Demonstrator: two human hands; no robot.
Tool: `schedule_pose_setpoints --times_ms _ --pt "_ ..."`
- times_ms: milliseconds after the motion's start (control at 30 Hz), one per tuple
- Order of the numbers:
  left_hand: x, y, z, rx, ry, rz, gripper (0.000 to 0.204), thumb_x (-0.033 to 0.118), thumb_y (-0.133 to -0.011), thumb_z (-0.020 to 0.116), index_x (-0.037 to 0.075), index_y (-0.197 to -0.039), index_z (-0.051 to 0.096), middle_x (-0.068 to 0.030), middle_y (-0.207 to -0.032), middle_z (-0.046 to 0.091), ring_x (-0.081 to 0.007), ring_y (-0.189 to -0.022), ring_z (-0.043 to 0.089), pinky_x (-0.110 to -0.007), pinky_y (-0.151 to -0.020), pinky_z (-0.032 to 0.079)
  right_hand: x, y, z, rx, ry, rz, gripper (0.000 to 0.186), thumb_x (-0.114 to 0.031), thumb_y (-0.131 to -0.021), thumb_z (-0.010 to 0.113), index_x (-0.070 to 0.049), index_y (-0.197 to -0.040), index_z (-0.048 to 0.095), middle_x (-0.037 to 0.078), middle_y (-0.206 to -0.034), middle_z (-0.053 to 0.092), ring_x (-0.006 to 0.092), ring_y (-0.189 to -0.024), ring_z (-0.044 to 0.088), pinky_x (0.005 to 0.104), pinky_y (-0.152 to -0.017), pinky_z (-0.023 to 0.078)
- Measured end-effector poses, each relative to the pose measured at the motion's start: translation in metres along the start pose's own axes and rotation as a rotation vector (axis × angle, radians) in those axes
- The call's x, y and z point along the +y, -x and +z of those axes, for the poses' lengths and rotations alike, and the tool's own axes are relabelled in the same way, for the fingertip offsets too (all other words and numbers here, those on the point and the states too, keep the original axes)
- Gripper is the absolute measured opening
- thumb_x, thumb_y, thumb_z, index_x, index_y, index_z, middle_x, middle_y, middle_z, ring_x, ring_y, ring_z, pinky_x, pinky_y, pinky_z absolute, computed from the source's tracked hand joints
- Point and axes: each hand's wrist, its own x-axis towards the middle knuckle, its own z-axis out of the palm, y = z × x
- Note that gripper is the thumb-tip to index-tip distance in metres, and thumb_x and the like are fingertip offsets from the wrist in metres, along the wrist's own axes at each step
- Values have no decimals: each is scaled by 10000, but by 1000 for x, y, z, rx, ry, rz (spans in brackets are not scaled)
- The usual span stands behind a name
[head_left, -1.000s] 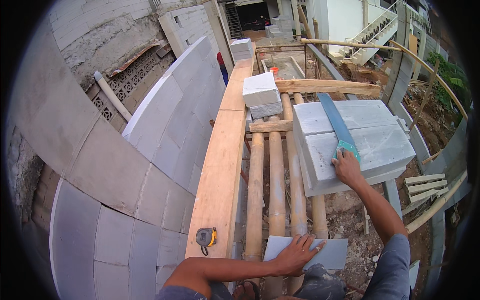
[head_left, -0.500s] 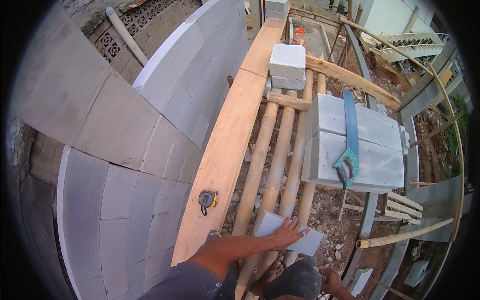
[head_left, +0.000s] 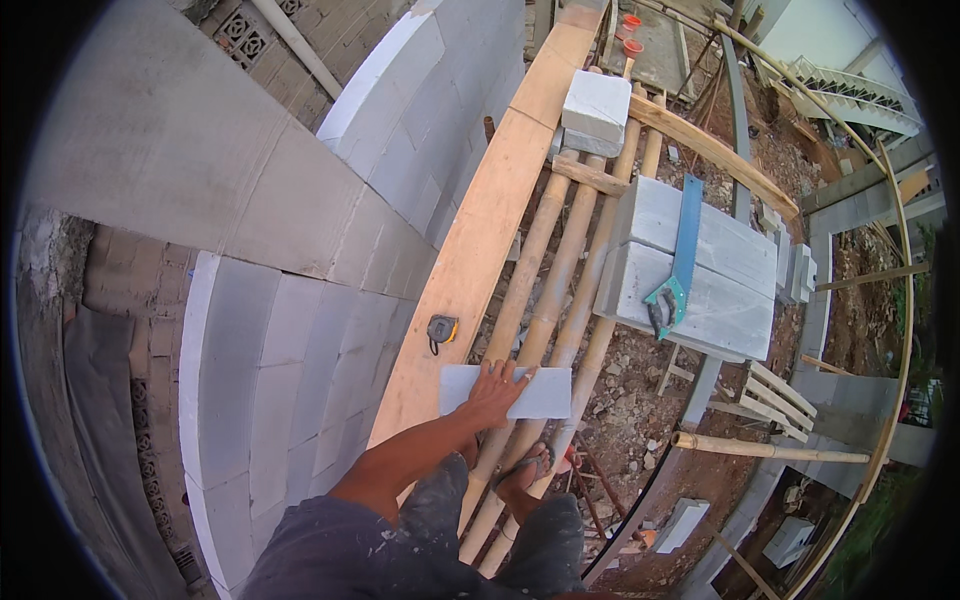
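Note:
My left hand (head_left: 497, 390) lies with fingers spread on a flat grey-white block piece (head_left: 540, 392), which lies across the bamboo poles (head_left: 552, 262). To its left, a yellow-and-black tape measure (head_left: 441, 330) rests on a long wooden plank (head_left: 500, 190). Beyond my hand, to the right, a handsaw with a blue blade and teal handle (head_left: 668, 298) lies on a stack of pale blocks (head_left: 738, 262). My right hand is out of view; only a bit of skin shows at the bottom edge.
A block wall (head_left: 400, 105) runs along the left. More blocks (head_left: 595, 100) sit farther along the poles, near a wooden beam (head_left: 720, 150). Rubble (head_left: 640, 410) shows below through gaps between the poles. A bamboo rail (head_left: 905, 320) curves along the right. My sandalled foot stands on the poles.
My right hand has left the saw handle and moved down out of view. The block piece under my left hand has shifted leftward. The view has tilted downward.

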Motion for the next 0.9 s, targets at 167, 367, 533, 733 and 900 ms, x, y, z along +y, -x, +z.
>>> schedule_pose_setpoints --times_ms 167,367,533,733,900 --pt "-19 116 -46 22 19 -379 1223 379 -510 854 127 -1529 226 -191 -1210 457 -350 -1161 433 -500 -953 308 -7 61 -51 100 -97 31 357 -259 -865 671 -30 -1138 683 163 -1031 691 290 -987 646 395 -875 497" --pt "-4 297 -91 -27 170 -906 1315 425 -489 845 114 -1547 127 -206 -1295 412 -359 -1198 411 -509 -1014 294 -8 114 -106 193 -340 -27 359 -260 -866 670 -33 -1143 684 158 -1037 697 277 -985 654 390 -870 499" --pt "41 432 -70 42 365 -1273 1401 377 -435 887 118 -1548 75 -216 -1313 390 -392 -1256 379 -522 -1061 270 -33 135 -133 205 -194 -36 365 -311 -892 613 -35 -1118 688 181 -1040 703 347 -1017 648 407 -895 489" --pt "111 495 -4 27 534 -1561 1477 305 -392 939 142 -1549 36 -220 -1341 368 -402 -1284 359 -515 -1081 266 -54 81 -134 -30 10 -74 382 -337 -909 578 -42 -1134 672 173 -1080 690 352 -1027 640 417 -899 484" --pt "179 500 -2 -21 809 -1663 1500 270 -404 945 161 -1551 -17 -228 -1373 353 -418 -1297 358 -533 -1068 291 -138 69 -174 -68 88 -153 371 -317 -914 579 -38 -1145 659 169 -1056 689 331 -965 639 404 -842 490"
